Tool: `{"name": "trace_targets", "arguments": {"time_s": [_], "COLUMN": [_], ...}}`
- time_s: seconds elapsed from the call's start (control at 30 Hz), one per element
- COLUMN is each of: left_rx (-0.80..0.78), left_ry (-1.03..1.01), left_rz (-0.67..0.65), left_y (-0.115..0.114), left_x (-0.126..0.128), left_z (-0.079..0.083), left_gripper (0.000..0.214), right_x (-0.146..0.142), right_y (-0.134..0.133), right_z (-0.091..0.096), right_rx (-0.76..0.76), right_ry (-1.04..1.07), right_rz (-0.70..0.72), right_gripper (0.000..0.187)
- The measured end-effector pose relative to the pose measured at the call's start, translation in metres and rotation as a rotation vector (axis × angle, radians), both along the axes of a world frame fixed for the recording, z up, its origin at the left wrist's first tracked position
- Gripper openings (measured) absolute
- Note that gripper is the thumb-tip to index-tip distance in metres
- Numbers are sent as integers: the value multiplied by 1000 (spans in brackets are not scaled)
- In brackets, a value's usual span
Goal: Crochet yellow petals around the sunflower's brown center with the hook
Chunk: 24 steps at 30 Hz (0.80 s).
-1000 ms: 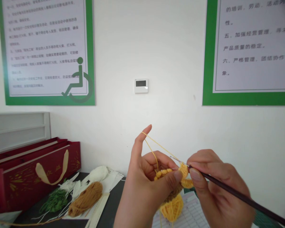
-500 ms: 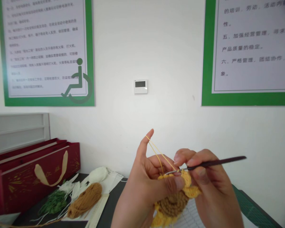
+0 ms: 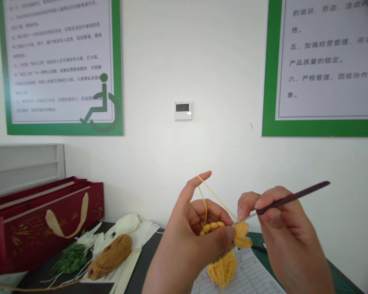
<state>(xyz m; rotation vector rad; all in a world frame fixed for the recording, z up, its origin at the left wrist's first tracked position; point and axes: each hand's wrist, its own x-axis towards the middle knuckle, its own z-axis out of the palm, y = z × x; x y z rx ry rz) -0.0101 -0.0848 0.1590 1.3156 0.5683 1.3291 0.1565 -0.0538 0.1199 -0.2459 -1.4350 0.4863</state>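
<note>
My left hand [image 3: 190,241] pinches a yellow crochet piece [image 3: 241,232] between thumb and fingers, its forefinger raised with yellow yarn [image 3: 218,197] looped over it. My right hand [image 3: 288,232] grips a crochet hook [image 3: 294,197] with a dark purple handle, pen-like. The hook's metal tip meets the top edge of the piece, where the yarn runs down to it. Most of the piece is hidden behind my left thumb. Below it a ball of yellow yarn [image 3: 223,269] rests on a printed sheet [image 3: 248,269].
On the dark table at left lie a brown yarn skein [image 3: 110,256], green yarn [image 3: 69,259] and white yarn [image 3: 127,224]. Dark red gift bags [image 3: 49,224] stand behind them. A green cutting mat [image 3: 345,275] is at right. A thermostat [image 3: 182,110] hangs on the wall.
My right hand and the hook have shifted right, the handle tilting up more. My left forefinger now leans right. The crochet piece has tipped, hiding its brown centre, and the yellow yarn ball shows below.
</note>
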Motion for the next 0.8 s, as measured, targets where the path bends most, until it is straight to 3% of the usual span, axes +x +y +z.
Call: {"name": "trace_targets", "arguments": {"time_s": [0.43, 0.8], "left_rx": [-14, 30], "left_ry": [26, 16], "left_rz": [-12, 4], "left_y": [0, 7], "left_x": [0, 1], "left_z": [1, -6], "left_gripper": [90, 88], "right_x": [16, 14], "right_y": [3, -12], "right_z": [7, 15], "right_rx": [165, 323], "right_ry": [-163, -231], "right_rz": [42, -239], "right_gripper": [8, 9]}}
